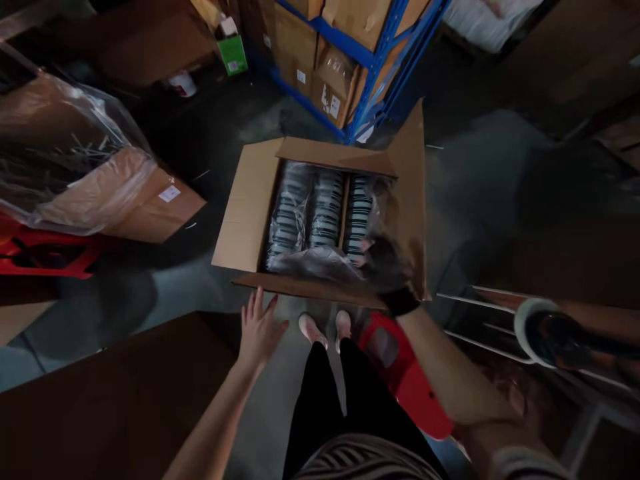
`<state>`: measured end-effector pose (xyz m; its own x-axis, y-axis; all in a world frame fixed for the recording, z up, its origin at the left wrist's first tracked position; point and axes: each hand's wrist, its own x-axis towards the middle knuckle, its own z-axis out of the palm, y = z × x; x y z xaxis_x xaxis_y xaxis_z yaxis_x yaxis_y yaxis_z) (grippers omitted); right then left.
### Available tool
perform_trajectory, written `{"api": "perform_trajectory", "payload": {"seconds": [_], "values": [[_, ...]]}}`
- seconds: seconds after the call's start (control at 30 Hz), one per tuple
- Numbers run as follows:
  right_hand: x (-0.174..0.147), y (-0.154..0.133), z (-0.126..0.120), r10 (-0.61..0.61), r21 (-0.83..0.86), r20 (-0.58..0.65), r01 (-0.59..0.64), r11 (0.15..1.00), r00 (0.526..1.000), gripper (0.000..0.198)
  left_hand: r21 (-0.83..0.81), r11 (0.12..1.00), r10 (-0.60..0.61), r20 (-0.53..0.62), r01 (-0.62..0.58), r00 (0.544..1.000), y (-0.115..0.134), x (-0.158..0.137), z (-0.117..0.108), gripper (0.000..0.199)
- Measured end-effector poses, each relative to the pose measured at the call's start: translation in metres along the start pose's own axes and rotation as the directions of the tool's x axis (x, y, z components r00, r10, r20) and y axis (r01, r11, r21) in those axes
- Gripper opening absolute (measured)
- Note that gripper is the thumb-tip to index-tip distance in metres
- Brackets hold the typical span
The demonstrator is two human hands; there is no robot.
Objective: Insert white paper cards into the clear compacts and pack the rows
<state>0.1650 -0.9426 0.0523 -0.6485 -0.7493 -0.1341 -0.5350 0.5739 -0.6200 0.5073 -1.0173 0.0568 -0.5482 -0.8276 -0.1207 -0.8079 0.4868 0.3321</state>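
Note:
In front of me an open cardboard box (245, 207) has its flaps folded out. Inside lie three rows of stacked round, grey-blue pieces with dark rims (327, 207), partly under clear plastic film (325, 263). A cardboard divider stands beside the right row. My right hand (385, 263), in a dark fingerless glove, is over the near right corner of the box, close to the right row; it is blurred, and its grip cannot be made out. My left hand (257, 330) is bare, fingers spread, just below the near flap, holding nothing.
A blue shelf rack (367, 100) with cartons stands beyond the box. To the left is a large plastic-lined carton (150, 207) above a red object (50, 250). A red plastic object (420, 393) lies by my right leg, near a metal rack (490, 330).

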Motion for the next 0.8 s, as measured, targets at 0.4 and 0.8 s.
{"api": "perform_trajectory", "payload": {"seconds": [0.4, 0.8], "values": [[0.061, 0.139, -0.056, 0.579, 0.070, 0.109, -0.587, 0.806, 0.808, 0.014, -0.231, 0.947, -0.278, -0.228, 0.225, 0.933, 0.000, -0.007, 0.036, 0.038], [-0.052, 0.116, 0.011, 0.452, 0.295, 0.262, -0.517, 0.804, 0.853, 0.016, -0.855, 0.077, -0.667, 0.337, 0.512, 0.664, 0.022, -0.036, 0.080, 0.039]]}}
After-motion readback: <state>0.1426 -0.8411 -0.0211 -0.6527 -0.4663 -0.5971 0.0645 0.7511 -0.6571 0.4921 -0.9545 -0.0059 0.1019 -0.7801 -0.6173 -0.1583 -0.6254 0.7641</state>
